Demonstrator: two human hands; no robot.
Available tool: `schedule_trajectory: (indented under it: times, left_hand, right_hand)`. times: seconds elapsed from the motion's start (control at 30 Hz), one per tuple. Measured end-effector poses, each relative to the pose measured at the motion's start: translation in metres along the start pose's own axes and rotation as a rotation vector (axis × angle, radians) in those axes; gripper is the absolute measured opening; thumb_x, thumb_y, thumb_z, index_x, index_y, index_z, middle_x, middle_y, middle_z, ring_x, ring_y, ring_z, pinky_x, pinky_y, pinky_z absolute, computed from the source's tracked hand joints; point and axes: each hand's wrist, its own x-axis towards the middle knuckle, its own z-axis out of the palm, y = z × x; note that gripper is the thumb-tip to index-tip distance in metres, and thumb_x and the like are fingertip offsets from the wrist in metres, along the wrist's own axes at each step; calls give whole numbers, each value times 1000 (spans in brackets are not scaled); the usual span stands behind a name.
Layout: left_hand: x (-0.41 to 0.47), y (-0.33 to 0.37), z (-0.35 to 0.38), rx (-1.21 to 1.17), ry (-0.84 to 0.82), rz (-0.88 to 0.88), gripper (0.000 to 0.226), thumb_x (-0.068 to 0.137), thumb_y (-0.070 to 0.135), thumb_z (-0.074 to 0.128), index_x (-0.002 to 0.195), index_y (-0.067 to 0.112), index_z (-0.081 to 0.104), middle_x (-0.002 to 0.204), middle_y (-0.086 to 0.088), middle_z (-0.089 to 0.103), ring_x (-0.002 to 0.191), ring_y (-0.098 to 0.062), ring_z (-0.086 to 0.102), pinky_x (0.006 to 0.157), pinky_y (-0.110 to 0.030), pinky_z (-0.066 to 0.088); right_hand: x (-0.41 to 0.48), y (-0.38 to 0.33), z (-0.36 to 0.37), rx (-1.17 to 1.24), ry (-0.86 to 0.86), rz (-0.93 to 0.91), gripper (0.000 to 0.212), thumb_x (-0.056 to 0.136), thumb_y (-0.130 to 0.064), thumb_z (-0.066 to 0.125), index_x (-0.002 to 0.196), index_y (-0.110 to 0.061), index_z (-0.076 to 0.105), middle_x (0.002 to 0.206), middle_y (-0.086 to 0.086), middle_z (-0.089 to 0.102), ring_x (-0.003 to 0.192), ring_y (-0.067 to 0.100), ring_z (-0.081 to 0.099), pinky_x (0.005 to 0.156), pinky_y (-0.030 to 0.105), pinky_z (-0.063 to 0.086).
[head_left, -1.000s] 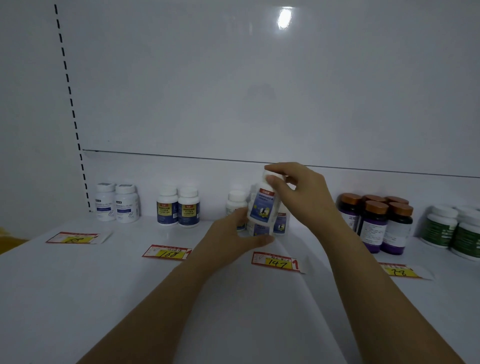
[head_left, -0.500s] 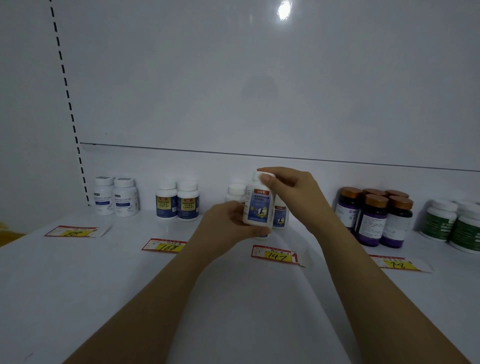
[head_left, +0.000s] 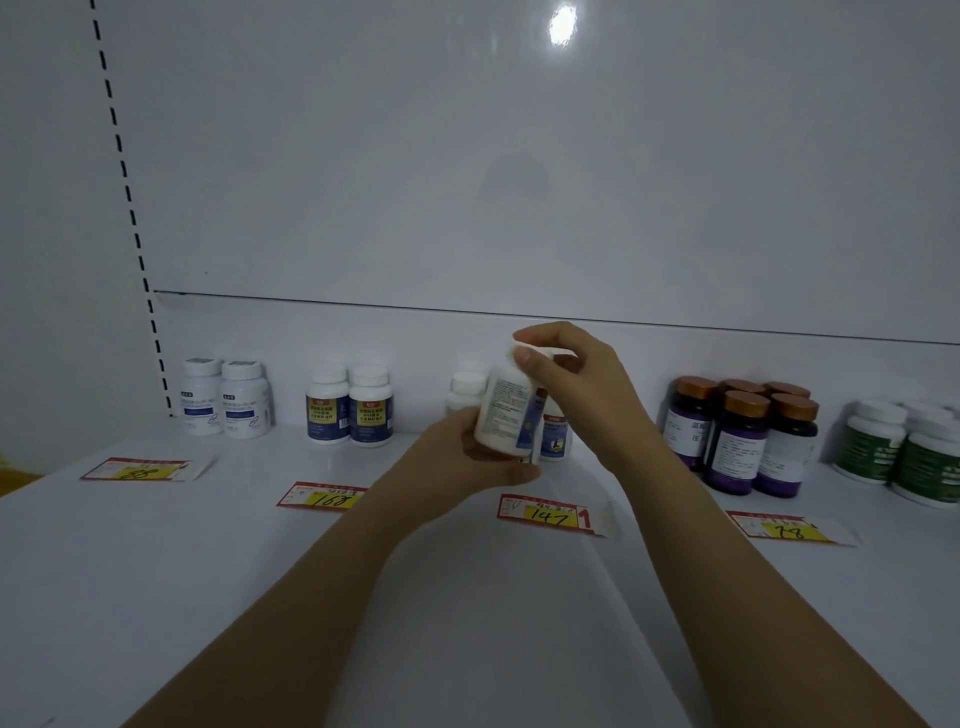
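Observation:
A white pill bottle (head_left: 506, 410) with a blue label is held a little above the white shelf (head_left: 467, 597), just behind the "147" price tag (head_left: 545, 514). My left hand (head_left: 457, 457) cups its base from below. My right hand (head_left: 582, 384) grips its white cap from above, thumb on the front. The bottle's printed back panel faces me. Two matching bottles (head_left: 555, 434) stand behind it, partly hidden.
Along the back wall stand two white bottles (head_left: 226, 397), two blue-and-yellow labelled bottles (head_left: 349, 405), several dark bottles with brown caps (head_left: 743, 434) and green-labelled white bottles (head_left: 904, 452). Price tags "85" (head_left: 140, 469), "168" (head_left: 322, 496) and "78" (head_left: 784, 527) lie on the shelf.
The bottle has been turned between my hands: its blue front label faced me before, now the printed text side does. Both hands stay on it at about the same place.

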Motion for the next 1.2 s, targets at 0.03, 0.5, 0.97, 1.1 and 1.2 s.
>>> schedule_trajectory:
  times: [0.03,0.5,0.97,1.1,1.2]
  left_hand:
    - [0,0,0,-18,2,-6,39,74,21,77,101,39,56,97,20,67,86,8,63,64,-4,49]
    - [-2,4,-1,109,85,-31,33,75,24,77,95,32,51,92,14,60,82,1,57,61,-6,45]
    - [-2,-2,-4,146,167,15,49,71,25,80,108,28,48,94,19,58,83,4,58,61,-4,46]
    - [-2,3,-3,4,66,-33,32,81,21,71,106,29,52,93,20,62,80,9,59,60,-3,47]
    - [-1,2,-4,33,115,-9,33,78,21,75,95,33,50,89,20,61,77,9,59,58,-3,47]
  right_hand:
    - [-1,0,-1,15,-17,6,15,90,-28,59,104,-28,63,110,-8,64,98,16,63,76,25,55]
    - [-2,-2,1,-3,-56,39,35,93,-30,56,128,-30,58,129,-5,60,113,10,55,92,24,46]
    - [0,-1,0,17,-85,71,31,95,-36,52,125,-39,58,128,-2,59,110,15,58,86,28,54]
    - [1,-3,-2,94,-108,76,33,97,-28,49,128,-36,54,128,-1,58,114,17,57,99,41,49]
    - [0,-3,1,107,-138,87,31,97,-34,47,127,-38,52,129,-5,57,115,16,56,100,41,47]
